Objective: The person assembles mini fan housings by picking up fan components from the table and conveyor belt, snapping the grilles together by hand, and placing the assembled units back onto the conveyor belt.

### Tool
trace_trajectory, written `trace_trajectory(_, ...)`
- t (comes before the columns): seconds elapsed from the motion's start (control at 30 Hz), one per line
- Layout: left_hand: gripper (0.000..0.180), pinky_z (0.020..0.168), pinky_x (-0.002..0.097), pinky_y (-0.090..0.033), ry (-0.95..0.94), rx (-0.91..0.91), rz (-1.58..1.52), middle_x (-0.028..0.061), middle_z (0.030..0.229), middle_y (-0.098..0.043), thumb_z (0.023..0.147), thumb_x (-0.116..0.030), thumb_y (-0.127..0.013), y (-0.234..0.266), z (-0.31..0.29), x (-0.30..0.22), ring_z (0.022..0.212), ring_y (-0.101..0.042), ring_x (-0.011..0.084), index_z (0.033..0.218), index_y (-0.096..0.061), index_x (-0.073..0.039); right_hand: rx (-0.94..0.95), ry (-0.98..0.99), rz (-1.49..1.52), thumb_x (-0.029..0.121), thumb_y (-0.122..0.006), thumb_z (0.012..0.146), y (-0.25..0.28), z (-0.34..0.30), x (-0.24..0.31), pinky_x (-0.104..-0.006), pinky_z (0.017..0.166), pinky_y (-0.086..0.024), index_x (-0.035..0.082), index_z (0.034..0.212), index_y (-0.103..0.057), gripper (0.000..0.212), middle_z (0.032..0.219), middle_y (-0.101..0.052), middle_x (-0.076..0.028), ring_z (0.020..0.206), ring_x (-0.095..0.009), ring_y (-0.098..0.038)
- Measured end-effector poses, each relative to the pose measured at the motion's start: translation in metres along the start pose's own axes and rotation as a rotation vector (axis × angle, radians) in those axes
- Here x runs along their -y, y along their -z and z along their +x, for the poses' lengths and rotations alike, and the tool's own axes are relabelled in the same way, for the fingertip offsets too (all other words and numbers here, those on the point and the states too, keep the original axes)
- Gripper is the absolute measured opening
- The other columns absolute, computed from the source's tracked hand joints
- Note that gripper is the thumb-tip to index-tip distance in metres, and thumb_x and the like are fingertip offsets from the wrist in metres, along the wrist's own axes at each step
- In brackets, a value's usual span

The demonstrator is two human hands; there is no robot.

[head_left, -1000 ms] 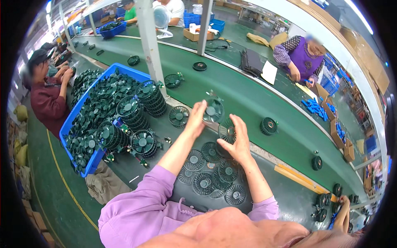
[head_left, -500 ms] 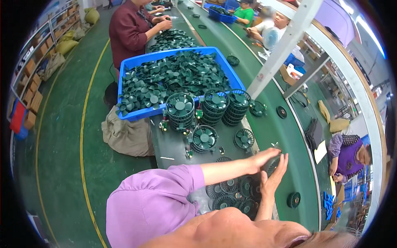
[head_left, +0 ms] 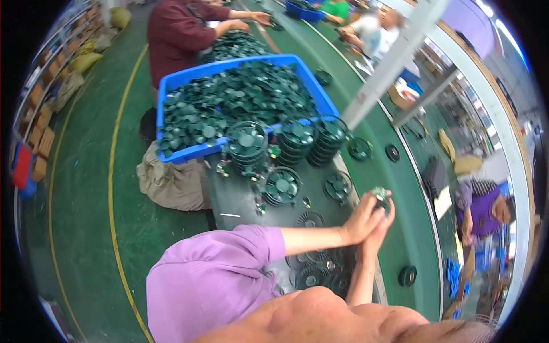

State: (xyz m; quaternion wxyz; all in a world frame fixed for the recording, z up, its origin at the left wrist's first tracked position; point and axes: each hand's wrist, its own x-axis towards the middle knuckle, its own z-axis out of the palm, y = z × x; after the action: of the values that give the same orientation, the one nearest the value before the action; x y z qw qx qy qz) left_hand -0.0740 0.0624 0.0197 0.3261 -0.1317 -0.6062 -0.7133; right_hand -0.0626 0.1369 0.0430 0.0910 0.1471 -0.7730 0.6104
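Note:
Over the near edge of the conveyor, my left hand [head_left: 360, 220] and my right hand [head_left: 378, 230] come together, fingers closed around a dark fan part [head_left: 380, 198]. A small pale green piece shows at its top; the rest is hidden by my fingers. Just left of my hands, a small fan [head_left: 337, 187] in a round cage and a larger caged fan [head_left: 282, 186] sit on the dark worktable [head_left: 234, 197]. Round black grilles [head_left: 311, 276] lie under and beside my left forearm.
Behind the fans stand stacks of caged fans [head_left: 248, 140] and a blue bin [head_left: 191, 154] heaped with green fan blades [head_left: 234, 94]. A white post [head_left: 366, 94] rises beside the green conveyor [head_left: 420, 246], which carries round parts [head_left: 407, 275]. Co-workers sit or stand at the far end and across.
My hands have closed in from around a round grille to a tight hold, and the small green piece now shows above my fingers. The co-worker in maroon has stretched an arm over the conveyor.

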Motion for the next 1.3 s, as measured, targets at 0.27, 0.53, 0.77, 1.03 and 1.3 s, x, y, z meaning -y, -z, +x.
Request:
trace_trajectory(0.27,0.03,0.094,0.0472,-0.041,-0.163,0.225,0.579,0.0164,0.111,-0.06,0.081,-0.02,-0.063,0.033,0.039,0.04,0.111,-0.052,0.0359,0.108,-0.062,-0.006,-0.103,-0.131,-0.236,0.035,-0.059,0.091,0.067,0.039,-0.068,-0.0381,0.098,-0.041,0.004,0.137,-0.04,0.059,0.126,-0.052,-0.02,0.115,-0.028,-0.054)
trace_trajectory(0.53,0.035,0.098,0.0481,-0.035,-0.051,0.258,1.002,0.0113,0.123,-0.056,0.077,-0.005,-0.062,0.069,0.043,0.087,0.117,-0.048,0.0298,0.112,-0.063,-0.006,-0.288,-0.043,-1.289,0.033,-0.071,0.079,0.146,0.099,-0.127,-0.0476,0.1,-0.041,0.009,0.128,-0.052,0.058,0.13,-0.05,-0.025,0.12,-0.039,-0.048)
trace_trajectory(0.77,0.032,0.103,0.0526,-0.03,-0.052,0.3,1.007,0.0106,0.115,-0.063,0.079,0.0,-0.049,0.082,0.047,0.076,0.114,-0.053,0.0282,0.102,-0.069,-0.009,0.006,0.129,-1.093,0.038,-0.068,0.08,0.065,0.234,-0.171,-0.0435,0.105,-0.037,0.013,0.136,-0.045,0.066,0.135,-0.045,-0.027,0.128,-0.041,-0.04)
trace_trajectory(1.03,0.009,0.076,0.0462,-0.046,0.247,0.402,1.033,0.0135,0.083,-0.067,0.081,-0.013,-0.063,0.083,0.049,0.065,0.088,-0.063,0.0331,0.089,-0.063,-0.01,-0.246,-0.181,-1.09,0.049,-0.071,0.076,0.034,0.251,-0.202,-0.0501,0.104,-0.032,0.023,0.126,-0.053,0.059,0.143,-0.038,-0.016,0.131,-0.037,-0.035)
trace_trajectory(1.3,0.027,0.079,0.044,-0.049,0.26,0.181,0.476,0.0205,0.096,-0.065,0.092,-0.024,-0.056,0.061,0.05,0.077,0.092,-0.063,0.037,0.111,-0.059,-0.005,-0.17,-0.124,-0.768,0.047,-0.076,0.073,0.092,0.187,-0.17,-0.0413,0.085,-0.05,0.002,0.123,-0.051,0.072,0.104,-0.066,-0.02,0.099,-0.033,-0.064)
